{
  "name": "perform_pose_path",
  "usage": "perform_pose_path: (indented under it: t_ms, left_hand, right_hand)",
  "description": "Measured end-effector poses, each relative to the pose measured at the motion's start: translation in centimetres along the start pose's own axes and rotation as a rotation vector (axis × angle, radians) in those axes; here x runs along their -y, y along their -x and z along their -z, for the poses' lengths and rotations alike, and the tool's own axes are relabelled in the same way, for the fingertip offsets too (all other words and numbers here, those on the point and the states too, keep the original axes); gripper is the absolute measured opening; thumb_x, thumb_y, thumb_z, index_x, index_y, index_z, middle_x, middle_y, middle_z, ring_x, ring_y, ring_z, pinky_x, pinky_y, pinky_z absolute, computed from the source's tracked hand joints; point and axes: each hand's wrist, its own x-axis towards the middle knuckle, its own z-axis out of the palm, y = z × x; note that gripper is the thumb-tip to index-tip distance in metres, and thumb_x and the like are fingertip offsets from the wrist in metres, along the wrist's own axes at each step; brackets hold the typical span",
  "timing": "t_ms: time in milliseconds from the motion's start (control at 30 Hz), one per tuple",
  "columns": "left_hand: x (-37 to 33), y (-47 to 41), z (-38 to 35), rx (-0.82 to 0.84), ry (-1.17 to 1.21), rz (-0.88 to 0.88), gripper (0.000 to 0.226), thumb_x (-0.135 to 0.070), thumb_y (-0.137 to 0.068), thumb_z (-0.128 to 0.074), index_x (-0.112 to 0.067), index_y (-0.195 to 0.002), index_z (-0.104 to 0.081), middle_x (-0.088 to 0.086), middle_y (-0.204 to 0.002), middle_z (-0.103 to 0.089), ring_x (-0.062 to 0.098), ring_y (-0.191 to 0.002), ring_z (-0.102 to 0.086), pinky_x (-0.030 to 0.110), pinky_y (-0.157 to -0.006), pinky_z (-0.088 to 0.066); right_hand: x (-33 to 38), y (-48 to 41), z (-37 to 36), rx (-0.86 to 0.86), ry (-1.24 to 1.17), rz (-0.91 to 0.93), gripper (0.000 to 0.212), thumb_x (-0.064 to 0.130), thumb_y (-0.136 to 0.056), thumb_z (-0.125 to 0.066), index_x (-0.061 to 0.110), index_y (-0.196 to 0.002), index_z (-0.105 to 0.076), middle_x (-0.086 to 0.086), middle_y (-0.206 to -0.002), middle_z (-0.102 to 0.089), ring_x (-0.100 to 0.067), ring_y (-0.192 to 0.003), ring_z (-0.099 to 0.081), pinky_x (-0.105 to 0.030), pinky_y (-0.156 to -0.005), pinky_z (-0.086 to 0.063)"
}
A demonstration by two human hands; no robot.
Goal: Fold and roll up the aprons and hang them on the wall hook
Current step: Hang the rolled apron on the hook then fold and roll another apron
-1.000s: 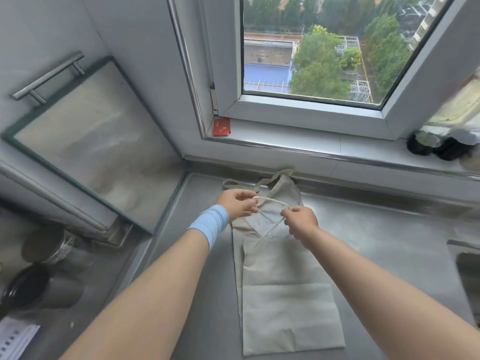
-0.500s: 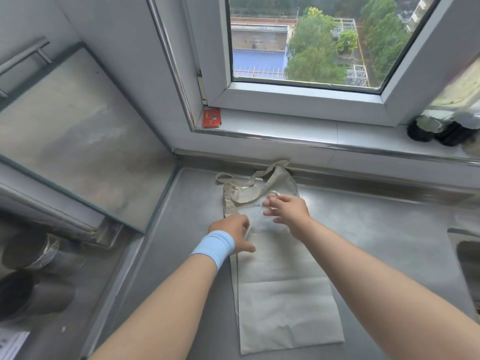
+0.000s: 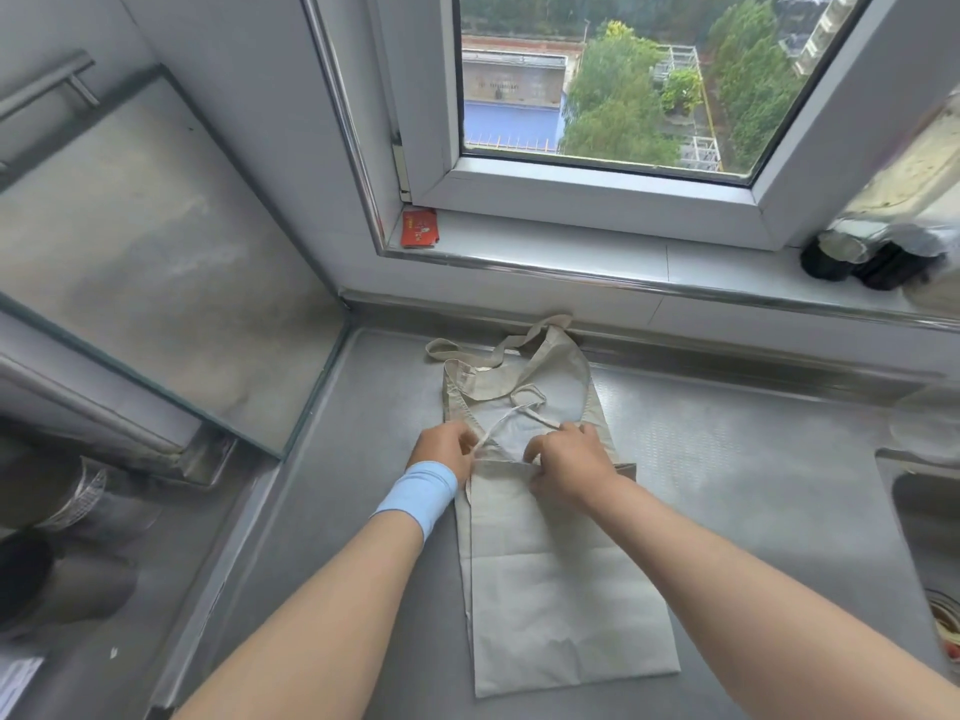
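Head view shows the beige apron [image 3: 561,589] lying flat on the steel desk [image 3: 727,459], folded into a long strip that runs from under the window toward the person. The left hand [image 3: 445,449] has its fingers curled in a pinch on the thin tie cord [image 3: 511,414] at the strip's left edge. The right hand [image 3: 566,465], just beside it, curls its fingers over the cross fold at mid-length. Beyond both grips lie the bib and the loose neck strap [image 3: 493,356]; on the near side of the grips lies the smooth, doubled skirt part. To do this step well, the cord likely ought to be laid inside the strip's outline ahead of the grips, so that nothing trails out once rolling starts. Both grips should sit level with each other and press the fold flat, since an uneven pull would probably skew the roll. Soft cloth slips, so a tight first turn matters.
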Motion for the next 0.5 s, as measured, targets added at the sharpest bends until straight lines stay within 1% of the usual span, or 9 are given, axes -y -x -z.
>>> perform_pose_path:
  t_ms: [67, 133, 167, 233, 267, 333, 367, 433, 500]
  left_hand:
    - [-0.3, 0.3, 0.0, 0.064, 0.002, -0.002, 0.02, -0.013, -0.087, -0.061, -0.02, -0.104, -0.072, -0.002, -0.102, -0.07, 0.017, -0.096, -0.065, 0.017, -0.081, -0.044]
    - [-0.9, 0.8, 0.3, 0.118, 0.023, 0.015, 0.024, -0.018, -0.089, -0.058, -0.024, -0.111, -0.066, -0.004, -0.107, -0.07, 0.017, -0.101, -0.064, 0.02, -0.084, -0.044]
    - [-1.1, 1.0, 0.4, 0.135, 0.06, 0.035, 0.022, -0.02, -0.09, -0.056, -0.025, -0.11, -0.064, -0.004, -0.104, -0.07, 0.019, -0.099, -0.064, 0.022, -0.08, -0.046]
    - [-1.2, 1.3, 0.4, 0.18, 0.138, 0.064, 0.014, -0.025, -0.093, -0.051, -0.024, -0.102, -0.061, -0.003, -0.096, -0.072, 0.019, -0.09, -0.064, 0.024, -0.07, -0.046]
    - [-1.3, 1.7, 0.5, 0.197, 0.179, 0.07, 0.018, -0.031, -0.096, -0.046, -0.022, -0.098, -0.061, -0.003, -0.092, -0.072, 0.018, -0.087, -0.063, 0.026, -0.07, -0.044]
    - [-1.2, 2.1, 0.4, 0.194, 0.364, 0.098, 0.045, -0.05, -0.098, -0.036, -0.022, -0.083, -0.068, -0.002, -0.09, -0.073, 0.018, -0.087, -0.062, 0.029, -0.073, -0.042]
    - [-1.1, 2.2, 0.5, 0.169, 0.467, 0.117, 0.052, -0.057, -0.096, -0.036, -0.024, -0.077, -0.071, -0.003, -0.09, -0.072, 0.018, -0.087, -0.062, 0.031, -0.076, -0.041]
    - [-0.8, 2.8, 0.9, 0.148, 0.547, 0.111, 0.044, -0.058, -0.093, -0.046, -0.027, -0.079, -0.074, -0.008, -0.089, -0.069, 0.015, -0.086, -0.059, 0.032, -0.082, -0.042]
    - [0.3, 3.0, 1.0, 0.128, 0.427, 0.046, 0.015, -0.043, -0.086, -0.068, -0.03, -0.091, -0.069, -0.012, -0.093, -0.064, 0.011, -0.087, -0.057, 0.026, -0.083, -0.045]
  right_hand:
    - [0.1, 0.3, 0.2, -0.018, -0.002, 0.031, 0.014, 0.024, -0.078, -0.059, 0.029, -0.088, -0.068, 0.005, -0.086, -0.065, -0.025, -0.101, -0.052, -0.036, -0.085, -0.031]
    - [0.0, 0.6, 0.3, -0.018, -0.097, 0.078, 0.015, 0.024, -0.078, -0.06, 0.028, -0.088, -0.07, 0.003, -0.09, -0.064, -0.024, -0.098, -0.055, -0.031, -0.077, -0.034]
    - [0.0, 0.9, 0.5, -0.012, -0.169, 0.107, 0.017, 0.022, -0.078, -0.06, 0.028, -0.09, -0.07, 0.003, -0.094, -0.064, -0.023, -0.097, -0.057, -0.029, -0.075, -0.036]
    - [-0.1, 1.6, 0.9, -0.03, -0.27, 0.153, 0.017, 0.019, -0.079, -0.058, 0.027, -0.089, -0.069, 0.004, -0.093, -0.066, -0.021, -0.092, -0.061, -0.029, -0.071, -0.043]
    - [-0.1, 2.0, 1.1, -0.069, -0.283, 0.171, 0.017, 0.018, -0.078, -0.056, 0.026, -0.087, -0.068, 0.005, -0.09, -0.069, -0.022, -0.089, -0.062, -0.029, -0.069, -0.044]
    - [-0.1, 2.4, 1.4, -0.159, -0.265, 0.186, 0.017, 0.018, -0.078, -0.054, 0.025, -0.086, -0.068, 0.005, -0.086, -0.071, -0.023, -0.086, -0.063, -0.029, -0.066, -0.042]
    - [-0.1, 2.5, 1.5, -0.184, -0.252, 0.185, 0.018, 0.018, -0.078, -0.054, 0.024, -0.088, -0.068, 0.005, -0.087, -0.072, -0.024, -0.087, -0.064, -0.029, -0.067, -0.042]
    - [0.1, 2.4, 1.6, -0.204, -0.231, 0.179, 0.024, 0.02, -0.079, -0.052, 0.025, -0.095, -0.069, 0.005, -0.093, -0.073, -0.025, -0.092, -0.065, -0.03, -0.072, -0.044]
    - [0.3, 2.2, 1.2, -0.25, -0.127, 0.185, 0.024, 0.023, -0.085, -0.055, 0.027, -0.104, -0.068, 0.004, -0.102, -0.071, -0.025, -0.102, -0.062, -0.033, -0.081, -0.041]
